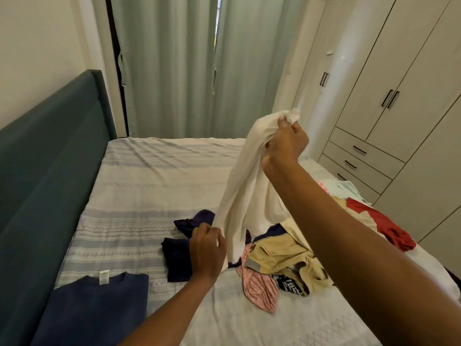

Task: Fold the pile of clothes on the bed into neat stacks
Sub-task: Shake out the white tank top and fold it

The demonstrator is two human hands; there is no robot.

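The raised right hand (287,143) clamps its fingers on the top of a white garment (244,191), which hangs over the pile (282,258) on the bed (154,176). The left hand (208,250) pinches the garment's lower edge. A folded shirt (94,308) lies by the headboard (50,158), with open sheet beyond.

— Where was the white garment (244,191)?
— Right of centre in the frame. The right hand (287,143) gripped its top, bunched, and it hung down to the left hand (208,248), which pinched its lower edge just above the bed (154,176).
— And under it?
— A loose pile lay at lower centre: a dark navy piece (177,258), a khaki one (277,255), a pink striped one (262,288), and a red one (384,223) further right.
— Anything folded?
— A blue shirt (99,308) lay flat at the lower left, beside the teal headboard (45,171). Pale curtains (174,66) hung at the top, with a wardrobe (399,83) at the upper right.
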